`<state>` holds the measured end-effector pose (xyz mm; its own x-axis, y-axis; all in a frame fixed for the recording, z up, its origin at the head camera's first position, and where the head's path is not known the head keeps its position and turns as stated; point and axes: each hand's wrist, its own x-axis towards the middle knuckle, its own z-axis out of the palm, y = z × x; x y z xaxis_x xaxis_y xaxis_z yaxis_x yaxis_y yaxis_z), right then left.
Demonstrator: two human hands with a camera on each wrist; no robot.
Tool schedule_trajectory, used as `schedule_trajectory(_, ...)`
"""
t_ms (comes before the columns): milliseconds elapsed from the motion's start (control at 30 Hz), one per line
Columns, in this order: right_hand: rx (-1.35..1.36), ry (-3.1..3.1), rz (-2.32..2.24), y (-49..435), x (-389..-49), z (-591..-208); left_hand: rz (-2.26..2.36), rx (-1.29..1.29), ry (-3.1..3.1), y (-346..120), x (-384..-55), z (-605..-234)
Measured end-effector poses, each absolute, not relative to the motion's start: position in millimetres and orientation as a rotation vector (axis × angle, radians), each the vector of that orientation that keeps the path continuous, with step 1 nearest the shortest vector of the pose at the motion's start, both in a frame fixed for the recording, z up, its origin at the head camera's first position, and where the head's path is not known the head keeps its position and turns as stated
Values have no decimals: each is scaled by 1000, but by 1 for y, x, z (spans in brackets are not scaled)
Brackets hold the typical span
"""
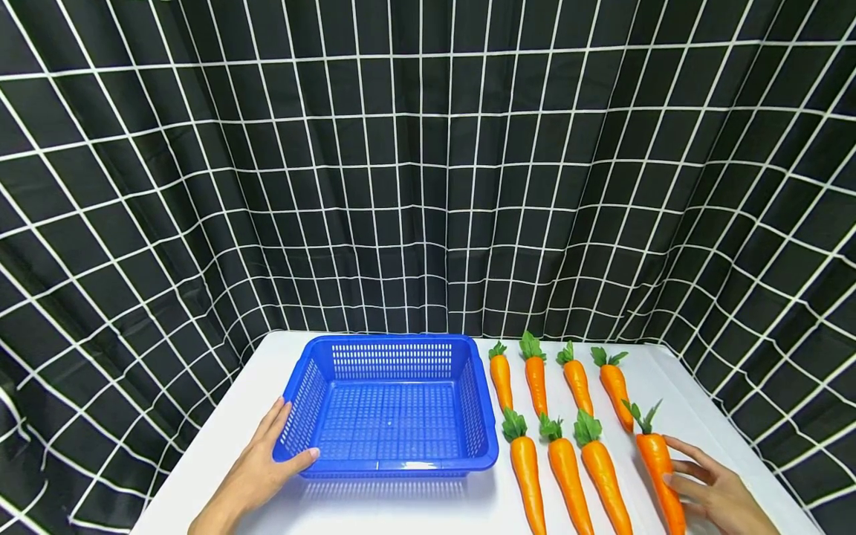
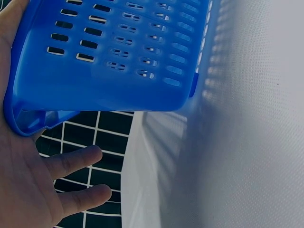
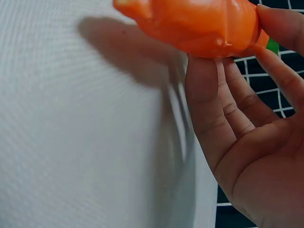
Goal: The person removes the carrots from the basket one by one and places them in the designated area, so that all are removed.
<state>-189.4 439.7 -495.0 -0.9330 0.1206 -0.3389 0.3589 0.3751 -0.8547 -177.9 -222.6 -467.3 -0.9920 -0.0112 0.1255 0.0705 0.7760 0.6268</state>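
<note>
A blue plastic basket (image 1: 388, 467) with slotted walls stands on the white table, its inside bare. My left hand (image 1: 257, 472) holds its near left corner, thumb over the front rim and fingertips on the left rim. In the left wrist view two fingers (image 2: 78, 197) stretch out past the slotted wall (image 2: 118, 90). At the far right, my right hand (image 1: 718, 490) grips an orange carrot (image 1: 658, 475) with green leaves from its right side. The right wrist view shows thumb and fingers pinching this carrot (image 3: 199, 28), whose shadow falls on the white surface below.
Several carrots lie right of the basket in two rows, leaves pointing away: a back row (image 1: 537, 386) and a front row (image 1: 568, 483). The white table (image 1: 374, 513) is bordered by a black curtain with a white grid (image 1: 428, 186) at the back and sides.
</note>
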Motion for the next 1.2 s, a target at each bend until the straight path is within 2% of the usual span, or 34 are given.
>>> schedule_trajectory(400, 452, 2461, -1470, 435, -194, -502, -1036, -16, -2871, -222, -178, -467)
schedule_trajectory(1200, 328, 2618, -1213, 433, -198, -502, -1021, -30, -2872, -223, -178, -466)
